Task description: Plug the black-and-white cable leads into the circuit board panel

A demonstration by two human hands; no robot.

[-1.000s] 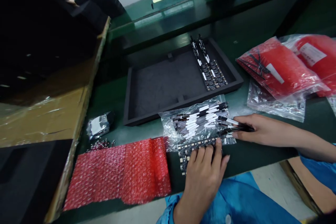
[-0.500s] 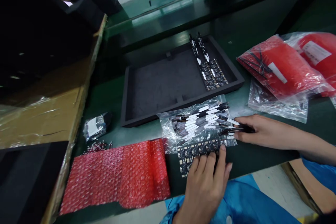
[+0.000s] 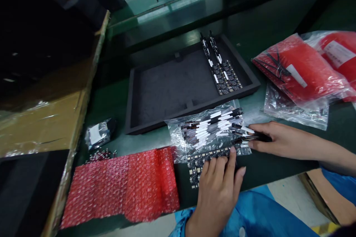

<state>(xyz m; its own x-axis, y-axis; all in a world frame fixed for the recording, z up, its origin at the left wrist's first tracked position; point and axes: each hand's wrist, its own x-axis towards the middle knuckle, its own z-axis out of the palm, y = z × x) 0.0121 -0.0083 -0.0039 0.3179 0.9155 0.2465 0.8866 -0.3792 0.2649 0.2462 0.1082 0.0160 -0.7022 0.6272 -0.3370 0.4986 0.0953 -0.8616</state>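
Your left hand shifts its index fingertip slightly along the circuit board; your right hand barely moves. The board lies flat on the green table, your left fingers side by side on it, thumb apart. Right of it, your right fingers pinch dark slender pieces. White-tagged strips lie just beyond the board. You seem to be steadying it; next calls for a still board and firm pinch.

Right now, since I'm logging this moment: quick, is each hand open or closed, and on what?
Left hand: open, fingers resting on the circuit board.
Right hand: closed on a slim black object; exactly what cannot be told.
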